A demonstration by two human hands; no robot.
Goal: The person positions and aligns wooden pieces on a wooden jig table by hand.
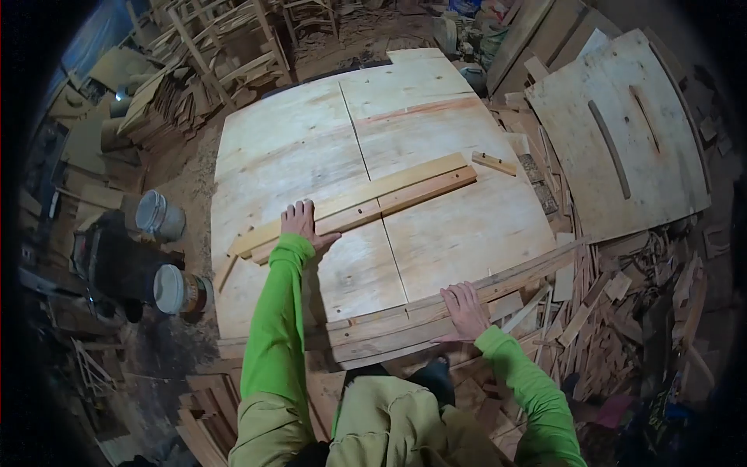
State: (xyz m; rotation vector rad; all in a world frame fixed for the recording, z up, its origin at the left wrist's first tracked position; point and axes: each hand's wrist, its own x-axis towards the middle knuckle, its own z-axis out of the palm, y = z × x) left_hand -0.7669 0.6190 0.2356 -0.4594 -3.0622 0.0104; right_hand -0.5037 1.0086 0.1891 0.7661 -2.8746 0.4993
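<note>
Two long wooden strips (381, 191) lie side by side, slanting across a pale plywood tabletop (288, 156). My left hand (302, 226) rests across both strips near their left end, fingers over the far side and thumb spread along the near one. A long wooden board (373, 331) runs along the table's near edge. Around it is my right hand (464, 313), fingers on top and thumb low on the near side. A short wood piece (495, 163) with dark holes lies past the strips' right end. Another small stick (226, 272) sits by their left end.
Two white buckets (159, 215) stand left of the table. At right a large plywood panel (599, 140) with slots leans over scrap wood (630, 311). Stacked boards (159, 105) and timber frames fill the back left. A narrow seam crosses the tabletop.
</note>
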